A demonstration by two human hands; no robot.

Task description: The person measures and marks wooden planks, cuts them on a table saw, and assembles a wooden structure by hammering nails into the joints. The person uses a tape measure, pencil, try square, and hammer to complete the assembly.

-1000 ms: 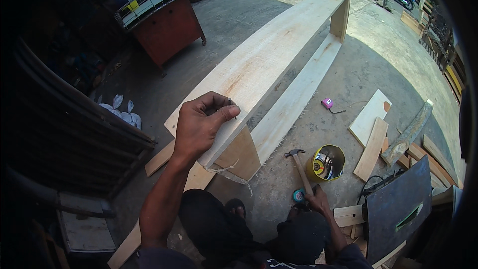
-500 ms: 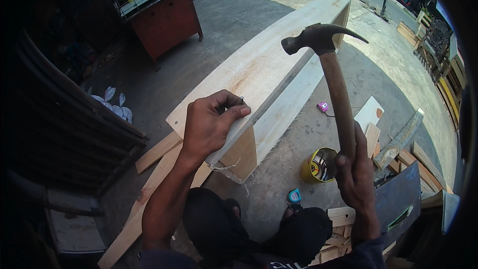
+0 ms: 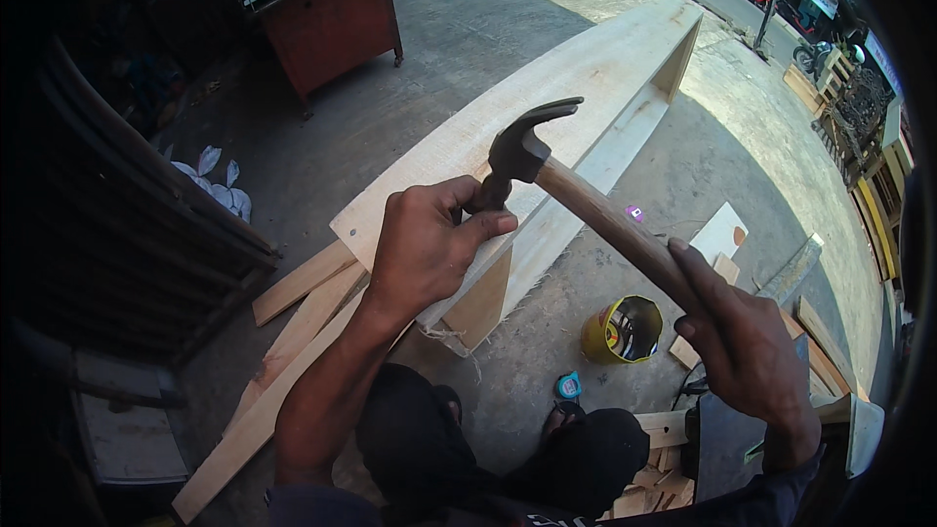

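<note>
My right hand (image 3: 747, 346) grips the wooden handle of a claw hammer (image 3: 610, 220), the claw pointing up and away. Its striking face is down at the thumb and forefinger of my left hand (image 3: 418, 244), which pinch a nail against a pale wooden plank. Now the hammer head hides the nail; whether the two touch I cannot tell. That plank is the top of a long, narrow wooden box frame (image 3: 556, 88), open along its right side and running away from me. Under my left wrist, the near end of the frame shows frayed fibres.
A yellow bucket (image 3: 591, 333) with small items, a teal tape measure (image 3: 568, 386) and a pink one (image 3: 634, 214) stand on the concrete. Loose boards (image 3: 264, 420) lie at left, wood scraps (image 3: 664, 468) at right. A red cabinet (image 3: 337, 34) stands at the far left.
The hammer has swung down and left from its raised position onto the spot where my left hand pinches the nail. My right hand has moved right and tilted the handle. The left hand keeps its pinch.
</note>
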